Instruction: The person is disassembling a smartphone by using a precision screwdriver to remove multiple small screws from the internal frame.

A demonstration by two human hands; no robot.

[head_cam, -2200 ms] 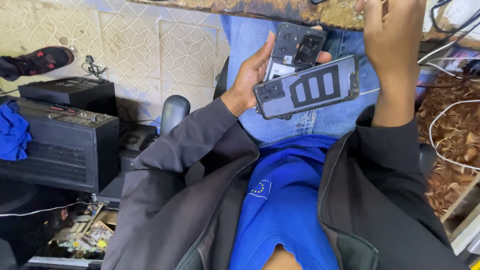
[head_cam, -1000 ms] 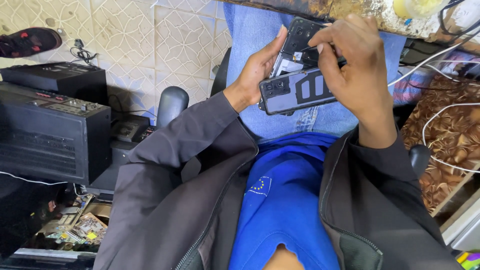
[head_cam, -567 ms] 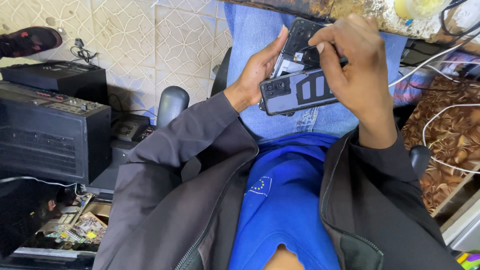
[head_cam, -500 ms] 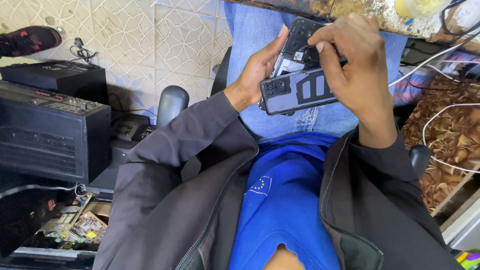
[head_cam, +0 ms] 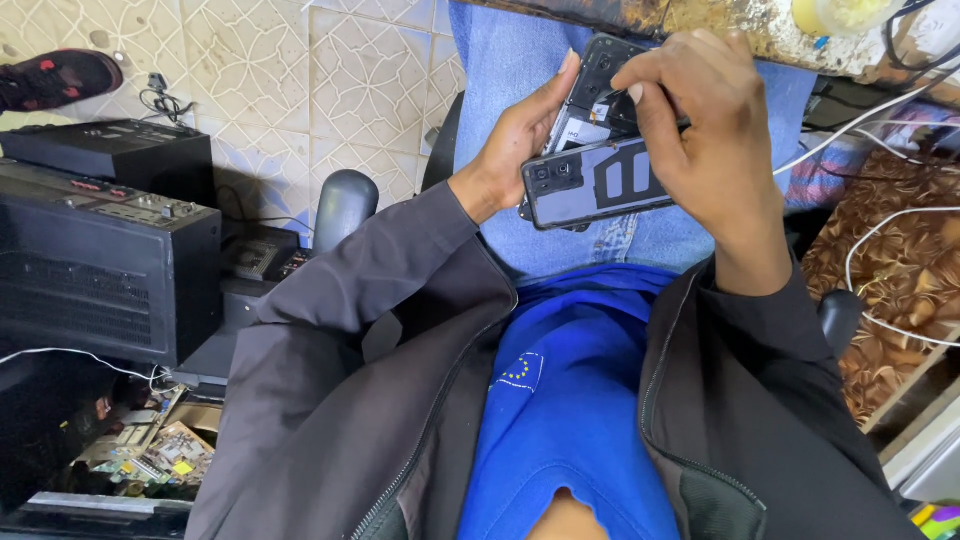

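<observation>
A: While I'm sat over the black amplifier boxes point(head_cam: 100, 250), where's the phone point(head_cam: 590, 90)?
B: Above my lap, opened; left hand point(head_cam: 515, 145) cups it, back cover point(head_cam: 600, 185) already off. Right hand point(head_cam: 705, 140) pinches inside; nothing's out yet, I judge.

Much of the opened phone lies hidden from us.
Our right hand point(head_cam: 715, 150) covers the opened phone point(head_cam: 598, 100) and the back cover's point(head_cam: 595, 185) right end; the bench point(head_cam: 760, 25) is cut off above.
</observation>
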